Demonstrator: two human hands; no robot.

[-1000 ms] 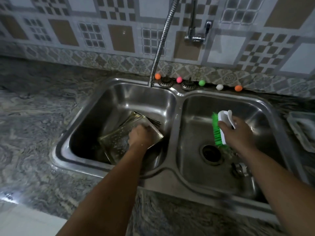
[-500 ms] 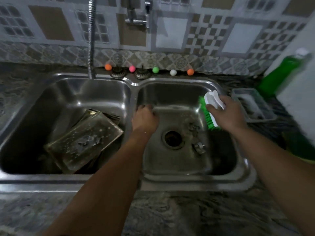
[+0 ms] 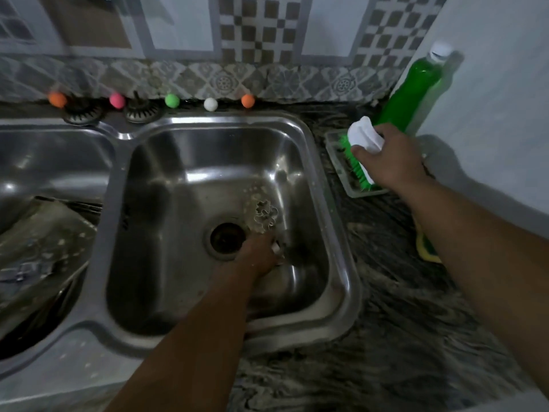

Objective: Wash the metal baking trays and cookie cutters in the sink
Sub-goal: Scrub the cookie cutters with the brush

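Left hand [image 3: 258, 253] has dropped from the divider between the basins to the floor of the right basin [image 3: 166, 185], just right of the drain [image 3: 227, 237]. Its fingers are curled over a small metal piece at the fingertips; whether they actually grip it, cannot tell. A flower-shaped cookie cutter [image 3: 265, 217] lies on the basin floor just beyond the hand, close to it; contact unclear.

Right hand [image 3: 392, 160] has moved out of the basin to the right and now sits over a small clear tray [image 3: 337, 150] on the worktop [image 3: 401, 337]. It grips the white handle of the scrub brush [image 3: 364, 138], green bristles facing down-left toward the tray.

Baking tray [image 3: 44, 248] is unchanged: leaning tilted in the left basin, wet and spotted, with other trays stacked under it.

View has swung right. Green soap bottle [image 3: 416, 87] stands against the wall behind the tray. Coloured balls [image 3: 171, 100] line the back ledge of the sink.
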